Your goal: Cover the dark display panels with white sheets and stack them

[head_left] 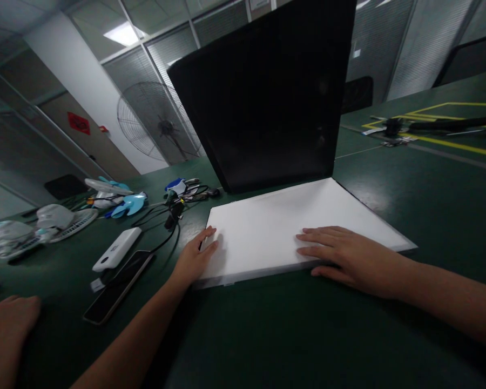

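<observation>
A white flat rectangular panel [291, 221] lies on the dark green table [429, 205] in front of me. A large black panel [267, 92] stands tilted up from its far edge, like a lid. My left hand [194, 258] rests at the white panel's near left edge, fingers stretched out and touching it. On the near right part of the white surface my right hand [344, 255] lies flat, fingers extended. Neither hand holds anything.
Left of the panel lie a dark phone [119, 286], a white power bank [116, 249] and black cables [170, 219]. Small fans and blue blades [129, 204] sit at far left. Another person's hand [6, 329] rests at bottom left. A standing fan [154, 121] is behind.
</observation>
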Available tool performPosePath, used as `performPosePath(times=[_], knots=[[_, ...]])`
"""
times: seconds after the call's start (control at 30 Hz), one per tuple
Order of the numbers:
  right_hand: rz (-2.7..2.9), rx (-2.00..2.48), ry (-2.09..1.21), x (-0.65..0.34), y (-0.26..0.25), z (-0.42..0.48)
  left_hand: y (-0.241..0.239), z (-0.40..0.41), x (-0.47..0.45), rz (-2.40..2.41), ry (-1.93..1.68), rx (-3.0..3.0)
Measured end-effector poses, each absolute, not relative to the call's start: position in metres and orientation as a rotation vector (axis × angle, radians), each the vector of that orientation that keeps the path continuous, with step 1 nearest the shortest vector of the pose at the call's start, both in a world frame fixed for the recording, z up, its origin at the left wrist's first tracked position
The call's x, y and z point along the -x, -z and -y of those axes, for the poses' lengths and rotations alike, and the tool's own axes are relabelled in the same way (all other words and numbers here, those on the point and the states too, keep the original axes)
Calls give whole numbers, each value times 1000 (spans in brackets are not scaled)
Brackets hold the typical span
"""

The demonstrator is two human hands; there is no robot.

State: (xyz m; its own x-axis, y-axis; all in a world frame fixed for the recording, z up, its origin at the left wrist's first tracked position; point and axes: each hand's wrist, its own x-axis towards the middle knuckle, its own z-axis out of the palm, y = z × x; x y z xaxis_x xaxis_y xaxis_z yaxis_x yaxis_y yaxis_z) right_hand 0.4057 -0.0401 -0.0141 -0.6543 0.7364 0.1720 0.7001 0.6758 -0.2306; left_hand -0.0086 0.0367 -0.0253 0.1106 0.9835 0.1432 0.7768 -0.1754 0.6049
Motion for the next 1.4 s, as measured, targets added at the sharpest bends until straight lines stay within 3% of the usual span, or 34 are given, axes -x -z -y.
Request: performPosePath(times=[0.7,1.17,1.4], knots=[[2596,1359,-223,-415,11,32,19,-35,12,-1684,-663,-2064],[2634,1212,-370,-430,15,24,13,-24,8,-1624,-493,-2315],[2558,1466,-284,-454,17,10,9,-21,0,-1742,-517,-2306]])
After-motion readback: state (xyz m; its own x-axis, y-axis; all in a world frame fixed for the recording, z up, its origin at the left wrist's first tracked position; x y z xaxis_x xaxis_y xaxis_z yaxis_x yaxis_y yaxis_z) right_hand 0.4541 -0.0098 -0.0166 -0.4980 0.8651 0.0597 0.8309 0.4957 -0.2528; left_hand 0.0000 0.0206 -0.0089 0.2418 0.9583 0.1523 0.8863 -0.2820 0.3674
